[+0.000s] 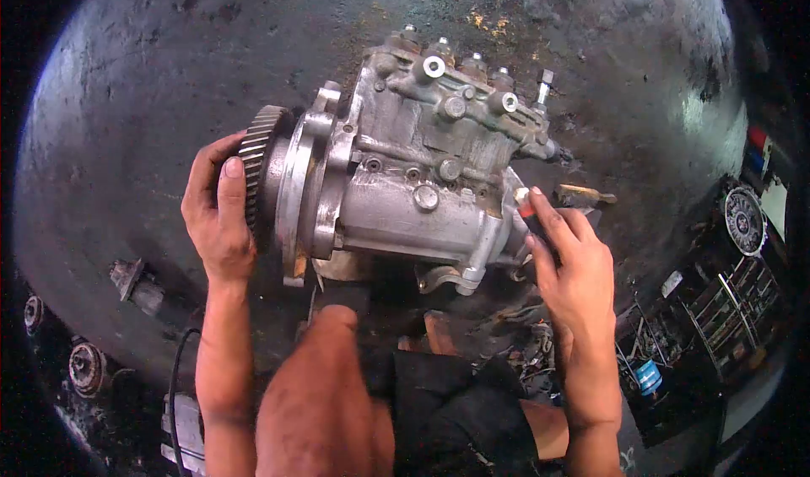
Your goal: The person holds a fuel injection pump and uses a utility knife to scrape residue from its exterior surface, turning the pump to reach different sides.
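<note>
A grey metal diesel injection pump (413, 165) lies in front of me, with several fittings along its top and a toothed helical gear (264, 152) at its left end. My left hand (221, 211) is wrapped round the near-left rim of that gear, thumb on the teeth. In my right hand (574, 253) is a dark stick-like tool with a red band and a pale tip (525, 207), held at the pump's right end. Whether it is a brush or a marker I cannot make out. Its tip is beside or touching the housing.
Behind my right hand lies a wooden-handled tool (591, 194). A round metal plate (745, 221), a rack (726, 317) and a blue-white can (648, 377) are at right. Metal parts (137, 287) lie at left. My bare knee (333, 350) is just below the pump.
</note>
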A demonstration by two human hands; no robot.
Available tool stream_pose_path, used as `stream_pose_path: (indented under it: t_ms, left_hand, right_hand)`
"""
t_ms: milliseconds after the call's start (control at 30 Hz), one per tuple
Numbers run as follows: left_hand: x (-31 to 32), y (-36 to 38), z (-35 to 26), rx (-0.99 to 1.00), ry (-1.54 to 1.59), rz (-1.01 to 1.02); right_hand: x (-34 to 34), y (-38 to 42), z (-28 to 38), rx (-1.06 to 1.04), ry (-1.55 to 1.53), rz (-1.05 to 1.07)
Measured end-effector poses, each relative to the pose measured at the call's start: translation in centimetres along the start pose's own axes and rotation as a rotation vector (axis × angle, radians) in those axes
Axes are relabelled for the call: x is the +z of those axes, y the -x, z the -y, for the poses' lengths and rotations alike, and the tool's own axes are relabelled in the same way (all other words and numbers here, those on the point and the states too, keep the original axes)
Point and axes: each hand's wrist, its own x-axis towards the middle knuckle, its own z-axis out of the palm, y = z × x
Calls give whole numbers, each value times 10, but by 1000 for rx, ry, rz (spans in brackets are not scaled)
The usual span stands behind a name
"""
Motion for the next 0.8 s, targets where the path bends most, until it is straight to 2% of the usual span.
stream_pose_path:
  t_ms: [167,367,567,633,800]
  left_hand:
    - [1,0,0,-10,18,-6]
    - [1,1,-2,-37,28,-2]
    - [-1,1,-3,-18,46,-17]
    - [1,1,-3,-66,79,-4]
    - [1,-2,-1,-45,91,-4]
  right_hand:
    - [11,-17,1,-38,131,-24]
    - [20,-41,8,-120,130,-63]
    - [9,-46,2,-137,182,41]
    - [10,-53,7,-168,137,24]
    - [11,-45,-4,-191,181,25]
